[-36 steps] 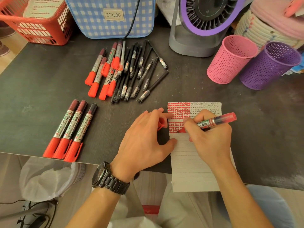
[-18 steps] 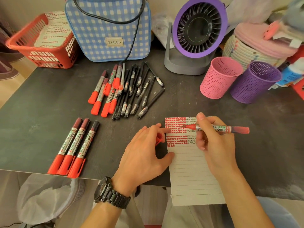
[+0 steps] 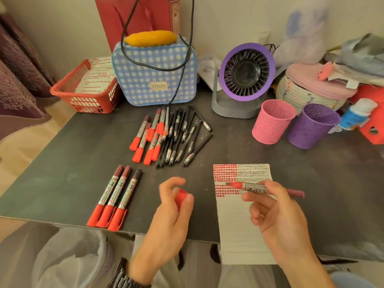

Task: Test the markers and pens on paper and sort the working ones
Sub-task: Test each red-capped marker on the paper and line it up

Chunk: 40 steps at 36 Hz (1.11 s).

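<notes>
While I sat at the dark table, the blue checked bag stood at its far edge. The purple-rimmed fan was to the bag's right and the red basket to its left. Nearer me on the right stood the pink cup and the purple cup, side by side. The lined paper lay in front of me and hung over the near edge, its top rows filled with red dabs on the left and dark scribbles on the right.

My right hand was raised over the paper and my left hand was over the bare table just left of it, the two well apart. The untested pile of markers and pens lay beyond my left hand, near the bag. The three sorted markers lay in a neat row at the near left, red caps toward me.

My right thumb and first two fingers pinched the red marker at mid-barrel. It lay almost level, its bare tip pointing left above the red dabs. I could not tell whether the tip touched the sheet. My other right fingers were loosely curled beneath it. My left thumb and curled fingers held the small red cap, with the forefinger lifted and blurred.
</notes>
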Motion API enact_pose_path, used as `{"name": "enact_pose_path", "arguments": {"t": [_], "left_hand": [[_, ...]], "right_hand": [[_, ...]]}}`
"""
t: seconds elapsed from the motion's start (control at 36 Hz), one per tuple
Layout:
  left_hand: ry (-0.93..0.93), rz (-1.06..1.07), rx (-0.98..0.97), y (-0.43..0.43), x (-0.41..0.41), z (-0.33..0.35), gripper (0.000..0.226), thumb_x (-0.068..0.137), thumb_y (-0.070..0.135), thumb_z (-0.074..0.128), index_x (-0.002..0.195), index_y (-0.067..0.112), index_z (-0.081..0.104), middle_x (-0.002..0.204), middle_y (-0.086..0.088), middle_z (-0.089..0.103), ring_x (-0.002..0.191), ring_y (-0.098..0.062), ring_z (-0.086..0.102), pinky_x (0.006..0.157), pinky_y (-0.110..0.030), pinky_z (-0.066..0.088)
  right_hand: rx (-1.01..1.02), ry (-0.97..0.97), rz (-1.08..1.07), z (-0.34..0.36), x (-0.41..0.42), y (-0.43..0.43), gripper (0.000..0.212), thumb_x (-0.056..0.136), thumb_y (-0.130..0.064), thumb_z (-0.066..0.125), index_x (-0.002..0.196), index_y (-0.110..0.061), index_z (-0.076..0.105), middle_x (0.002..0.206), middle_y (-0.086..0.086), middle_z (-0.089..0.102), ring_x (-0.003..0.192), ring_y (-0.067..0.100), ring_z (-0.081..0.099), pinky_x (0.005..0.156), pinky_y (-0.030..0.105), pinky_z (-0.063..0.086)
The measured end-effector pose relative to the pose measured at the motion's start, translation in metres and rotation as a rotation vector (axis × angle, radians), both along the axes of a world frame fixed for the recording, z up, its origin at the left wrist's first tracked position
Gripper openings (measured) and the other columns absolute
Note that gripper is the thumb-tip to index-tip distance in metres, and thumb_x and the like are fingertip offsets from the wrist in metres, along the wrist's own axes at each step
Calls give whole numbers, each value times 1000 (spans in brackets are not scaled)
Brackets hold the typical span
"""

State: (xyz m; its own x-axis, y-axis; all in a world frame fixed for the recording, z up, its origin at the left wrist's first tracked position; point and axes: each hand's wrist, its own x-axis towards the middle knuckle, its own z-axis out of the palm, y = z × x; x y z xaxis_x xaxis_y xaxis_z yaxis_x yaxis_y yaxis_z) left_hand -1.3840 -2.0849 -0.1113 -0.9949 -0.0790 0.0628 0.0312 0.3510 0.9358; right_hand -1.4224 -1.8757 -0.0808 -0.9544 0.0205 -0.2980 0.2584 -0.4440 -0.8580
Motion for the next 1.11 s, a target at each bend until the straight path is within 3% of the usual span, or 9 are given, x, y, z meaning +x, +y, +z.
{"name": "enact_pose_path", "arguments": {"t": [0.06, 0.11, 0.17, 0.25, 0.39, 0.58, 0.81, 0.97, 1.11], "left_hand": [[-21, 29, 49, -7, 16, -1, 27, 96, 44, 42, 120, 35, 31, 73, -5, 42, 61, -25, 36, 59, -40, 37], [-31, 44, 73, -15, 31, -3, 21, 99, 46, 44, 117, 37, 39, 78, -8, 49, 69, -33, 43, 64, -41, 41], [-28, 81, 80, -22, 44, -5, 23, 99, 50, 51, 119, 37, 49, 82, -6, 56, 73, -29, 49, 68, -37, 44], [-1, 137, 96, -27, 58, -6, 35, 87, 52, 62, 118, 35, 62, 90, 5, 67, 81, -9, 61, 73, -19, 48], [-13, 149, 143, -26, 70, -3, 31, 83, 41, 74, 114, 40, 71, 100, 5, 74, 95, -13, 68, 83, -13, 49], [13, 132, 198, -19, 72, 3, 30, 79, 44, 75, 108, 40, 72, 100, 8, 75, 91, -10, 69, 84, -19, 52], [21, 46, 112, -14, 71, 2, 28, 85, 47, 74, 113, 42, 71, 104, 11, 74, 95, -21, 69, 83, -30, 56], [55, 6, 81, -16, 69, 5, 23, 89, 38, 74, 112, 38, 72, 104, 8, 73, 95, -21, 70, 82, -35, 56], [31, -12, 74, -20, 70, 5, 21, 88, 31, 77, 108, 36, 74, 102, 4, 72, 94, -23, 69, 83, -45, 56]], "right_hand": [[50, 8, 6, 0, 9, -6, 24, 91, -38, 62, 93, -22, 81, 84, 21, 75, 46, 14, 54, 40, 22, 43], [88, 24, 1, -1, 19, -13, 29, 81, -46, 67, 94, -24, 81, 80, 19, 74, 45, 13, 53, 39, 21, 41], [110, 30, -10, -2, 28, -19, 35, 74, -53, 70, 89, -24, 81, 74, 18, 73, 44, 13, 51, 39, 20, 41], [136, 41, 13, -3, 41, -29, 37, 71, -60, 75, 87, -27, 81, 71, 19, 72, 44, 14, 51, 40, 21, 41], [188, 39, 67, -7, 56, -41, 65, 50, -79, 81, 72, -18, 75, 68, 20, 71, 43, 15, 52, 40, 22, 43], [237, 63, 94, -6, 66, -47, 62, 58, -79, 78, 74, -19, 76, 68, 18, 72, 45, 17, 54, 43, 22, 44], [313, 87, 143, -10, 71, -50, 45, 76, -61, 71, 73, -17, 74, 65, 15, 72, 45, 16, 55, 42, 22, 44], [305, 73, 197, -16, 71, -45, 45, 73, -58, 77, 74, -13, 75, 67, 15, 72, 46, 16, 55, 44, 23, 44], [344, 84, 326, -17, 67, -33, 57, 62, -69, 83, 78, -14, 78, 70, 13, 73, 49, 15, 56, 45, 23, 45]]}}
